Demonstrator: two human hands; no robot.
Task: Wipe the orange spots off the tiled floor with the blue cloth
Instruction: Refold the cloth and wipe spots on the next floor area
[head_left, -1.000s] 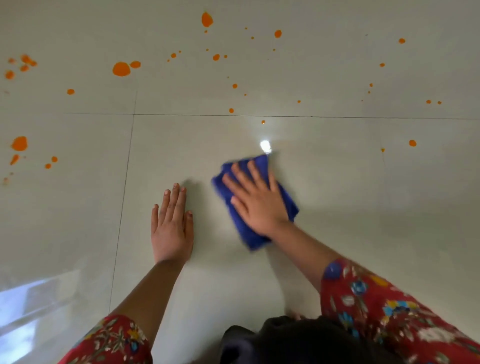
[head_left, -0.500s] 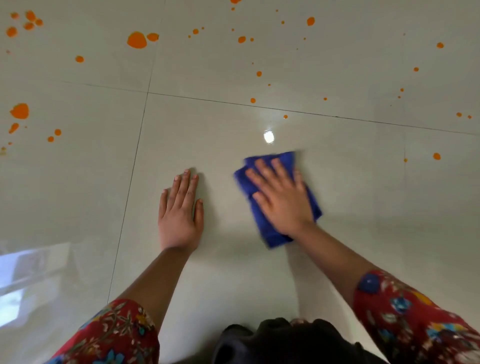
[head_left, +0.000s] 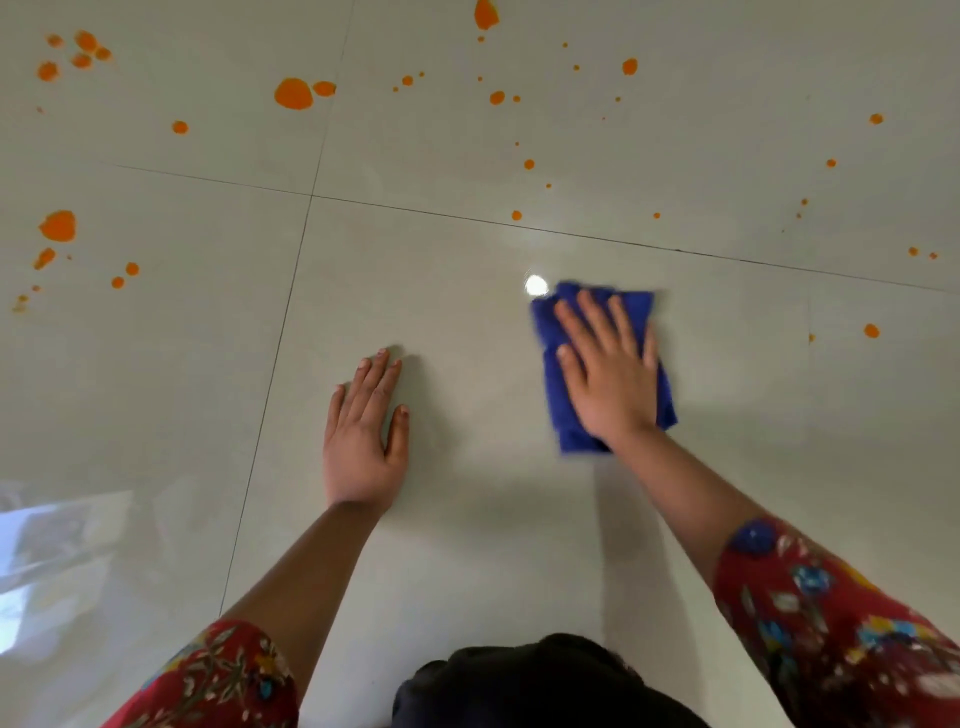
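Observation:
A folded blue cloth (head_left: 558, 395) lies flat on the pale tiled floor (head_left: 467, 322). My right hand (head_left: 605, 371) presses down on the cloth, palm flat and fingers spread. My left hand (head_left: 363, 431) rests flat on the bare tile to the left, holding nothing. Orange spots dot the far tiles: a large blob (head_left: 293, 93) at upper left, another big blob (head_left: 58, 226) at far left, and several small dots (head_left: 516, 215) just beyond the grout line ahead of the cloth. One spot (head_left: 871, 330) sits to the right of the cloth.
Dark grout lines (head_left: 275, 358) cross the floor. A bright light reflection (head_left: 535, 285) shines beside the cloth's far corner. A window glare (head_left: 47, 551) covers the tile at lower left. My red floral sleeves (head_left: 831, 613) and dark clothing fill the bottom edge.
My right hand has slid the blue cloth to the right across the tile. The left hand has stayed planted on the floor.

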